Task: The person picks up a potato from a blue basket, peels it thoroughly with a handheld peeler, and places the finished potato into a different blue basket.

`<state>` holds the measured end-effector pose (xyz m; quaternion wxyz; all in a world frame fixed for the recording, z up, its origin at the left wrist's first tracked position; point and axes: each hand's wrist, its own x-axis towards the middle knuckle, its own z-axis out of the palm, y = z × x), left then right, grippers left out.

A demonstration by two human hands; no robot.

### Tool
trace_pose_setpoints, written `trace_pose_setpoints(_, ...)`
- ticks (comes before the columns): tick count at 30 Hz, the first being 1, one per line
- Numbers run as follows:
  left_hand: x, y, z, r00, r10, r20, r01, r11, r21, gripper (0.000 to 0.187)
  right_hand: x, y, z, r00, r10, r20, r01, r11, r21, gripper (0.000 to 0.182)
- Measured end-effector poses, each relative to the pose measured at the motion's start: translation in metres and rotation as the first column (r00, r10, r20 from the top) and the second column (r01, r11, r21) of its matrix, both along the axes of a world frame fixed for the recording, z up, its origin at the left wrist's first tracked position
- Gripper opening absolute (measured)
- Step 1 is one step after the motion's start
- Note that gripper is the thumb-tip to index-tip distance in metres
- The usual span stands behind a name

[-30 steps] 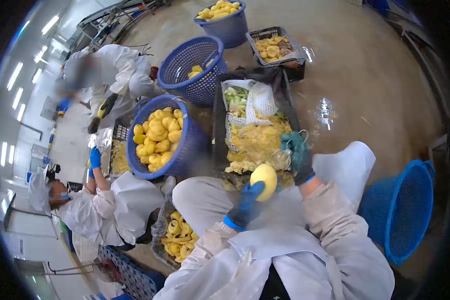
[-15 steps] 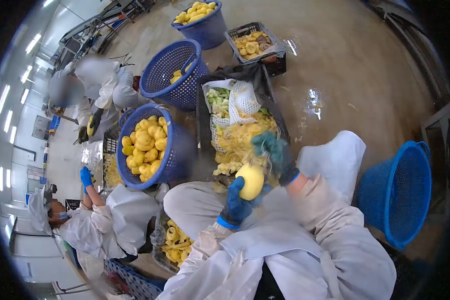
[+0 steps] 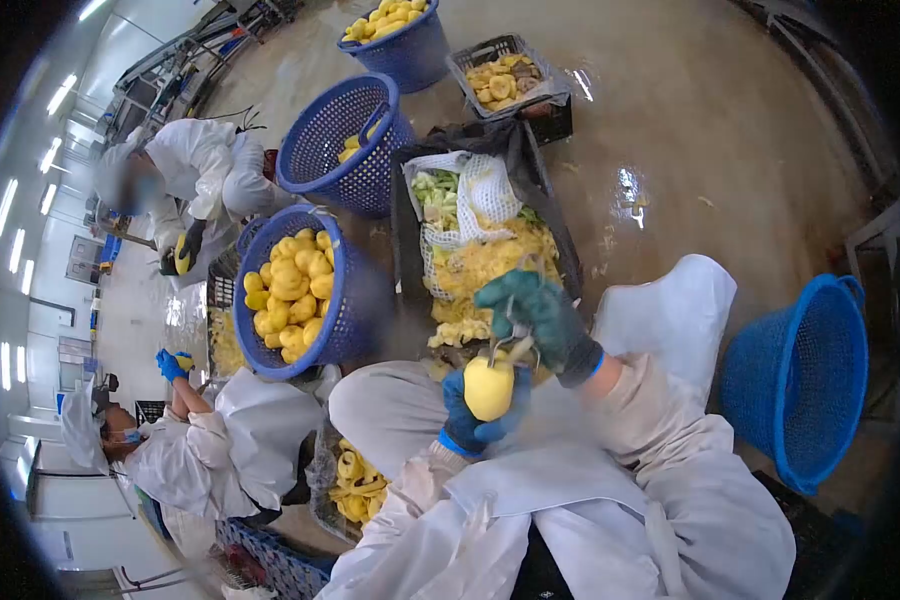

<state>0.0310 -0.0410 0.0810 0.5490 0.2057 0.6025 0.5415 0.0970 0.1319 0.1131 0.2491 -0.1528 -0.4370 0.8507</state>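
Cradling a pale yellow piece of produce (image 3: 489,388), the left hand (image 3: 461,412) lies low above the lap in a blue glove, palm side toward the piece, with glove showing on both flanks of it. The grip is closed around the lower part, leaving the upper end exposed; the exact placement of each finger cannot be told. The left forearm, in a pale sleeve (image 3: 417,486), runs in from below. The right hand (image 3: 542,318), in a teal glove, is set higher and farther to the right, its back toward the viewer, its fingers curled together about a bent-wire metal tool (image 3: 513,318). The tool's lower end reaches the top of the piece; whether it enters the surface cannot be told. The right forearm slants in from the lower right, bare just behind the blue cuff. Beyond the hands lies a dark-lined crate (image 3: 562,235) bearing yellow scraps (image 3: 495,262); a blue basket (image 3: 792,390) stands well apart, to the right.
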Motion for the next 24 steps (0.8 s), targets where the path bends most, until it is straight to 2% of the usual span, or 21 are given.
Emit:
trace_pose_setpoints(1, -0.005, -0.003, -0.020, 0.833, 0.025, 0.553, -0.178, 0.958, 0.223, 0.074, -0.006, 0.005, -0.018, 0.991, -0.129, -0.017, 0.130, 0.990, 0.055, 0.035)
trace_pose_setpoints(2, -0.011, -0.006, -0.041, 0.365, -0.093, 0.926, -0.360, 0.903, 0.233, 0.071, -0.017, 0.013, -0.049, 0.966, -0.255, -0.042, 0.258, 0.960, 0.105, 0.038)
trace_pose_setpoints(3, -0.013, -0.007, -0.049, 0.285, -0.205, 0.936, -0.363, 0.881, 0.303, 0.069, -0.023, 0.023, -0.066, 0.924, -0.374, -0.081, 0.383, 0.911, 0.157, 0.041)
trace_pose_setpoints(4, -0.016, -0.004, -0.055, 0.203, -0.318, 0.926, -0.371, 0.850, 0.373, 0.067, -0.011, 0.032, -0.043, 0.960, -0.280, -0.030, 0.268, 0.941, -0.207, 0.035)
trace_pose_setpoints(6, -0.009, -0.008, -0.060, 0.414, -0.090, 0.906, -0.392, 0.880, 0.267, 0.067, -0.008, 0.024, -0.034, 0.966, -0.157, -0.204, 0.118, 0.975, -0.189, 0.036)
trace_pose_setpoints(7, -0.005, -0.010, -0.062, 0.509, 0.027, 0.860, -0.396, 0.895, 0.206, 0.067, -0.009, 0.022, -0.035, 0.962, -0.133, -0.238, 0.121, 0.991, -0.064, 0.035)
trace_pose_setpoints(8, 0.006, -0.003, -0.069, 0.743, 0.336, 0.579, -0.444, 0.895, 0.051, 0.073, -0.010, 0.020, -0.035, 0.956, -0.112, -0.272, 0.132, 0.990, 0.057, 0.034)
trace_pose_setpoints(10, 0.000, -0.003, -0.054, 0.532, 0.212, 0.820, -0.350, 0.937, -0.015, 0.078, -0.015, 0.021, -0.037, 0.951, -0.166, -0.259, 0.278, 0.823, 0.494, 0.029)
trace_pose_setpoints(11, -0.002, -0.001, -0.039, 0.401, 0.174, 0.899, -0.289, 0.956, -0.056, 0.081, -0.020, 0.024, -0.056, 0.957, -0.274, -0.095, 0.290, 0.890, 0.353, 0.023)
trace_pose_setpoints(12, 0.002, 0.000, -0.040, 0.422, 0.194, 0.886, -0.333, 0.942, -0.047, 0.082, -0.024, 0.026, -0.074, 0.935, -0.349, 0.067, 0.333, 0.926, 0.179, 0.019)
trace_pose_setpoints(13, 0.001, 0.004, -0.033, 0.454, 0.193, 0.870, -0.347, 0.938, -0.028, 0.079, -0.018, 0.048, -0.078, 0.919, -0.394, -0.022, 0.356, 0.805, 0.474, 0.014)
trace_pose_setpoints(14, -0.004, 0.007, -0.024, 0.579, 0.210, 0.788, -0.364, 0.931, 0.020, 0.077, -0.011, 0.058, -0.083, 0.907, -0.418, -0.052, 0.408, 0.842, 0.354, 0.015)
trace_pose_setpoints(15, -0.010, 0.011, -0.011, 0.729, 0.231, 0.645, -0.355, 0.932, 0.067, 0.074, -0.008, 0.059, -0.077, 0.897, -0.439, -0.052, 0.429, 0.893, -0.137, 0.018)
trace_pose_setpoints(16, -0.017, 0.017, -0.001, 0.757, 0.259, 0.599, -0.381, 0.921, 0.082, 0.071, -0.005, 0.062, -0.068, 0.870, -0.469, 0.149, 0.492, 0.813, -0.312, 0.021)
trace_pose_setpoints(17, -0.023, 0.030, 0.013, 0.368, 0.211, 0.905, -0.490, 0.871, -0.004, 0.065, -0.002, 0.069, -0.089, 0.897, -0.423, 0.131, 0.441, 0.828, -0.346, 0.029)
trace_pose_setpoints(18, -0.033, 0.034, 0.010, 0.321, 0.261, 0.910, -0.514, 0.855, -0.064, 0.061, -0.001, 0.069, -0.097, 0.915, -0.400, 0.055, 0.400, 0.878, -0.262, 0.029)
trace_pose_setpoints(19, -0.046, 0.036, 0.001, 0.272, 0.310, 0.911, -0.526, 0.840, -0.129, 0.057, -0.004, 0.068, -0.096, 0.914, -0.400, 0.064, 0.401, 0.874, -0.274, 0.029)
trace_pose_setpoints(21, -0.091, 0.044, -0.041, 0.440, 0.411, 0.799, -0.609, 0.790, -0.071, 0.045, -0.008, 0.059, -0.093, 0.912, -0.398, 0.095, 0.407, 0.859, -0.309, 0.028)
trace_pose_setpoints(22, -0.126, 0.062, -0.052, 0.433, 0.456, 0.778, -0.717, 0.697, -0.009, 0.043, -0.008, 0.060, -0.102, 0.915, -0.395, 0.076, 0.397, 0.853, -0.339, 0.031)
trace_pose_setpoints(23, -0.154, 0.083, -0.019, 0.618, 0.432, 0.657, -0.705, 0.674, 0.220, 0.040, -0.010, 0.060, -0.102, 0.922, -0.379, 0.080, 0.383, 0.857, -0.346, 0.030)
trace_pose_setpoints(24, -0.188, 0.098, 0.007, 0.660, 0.394, 0.640, -0.701, 0.629, 0.336, 0.036, -0.012, 0.058, -0.097, 0.929, -0.359, 0.089, 0.366, 0.860, -0.355, 0.030)
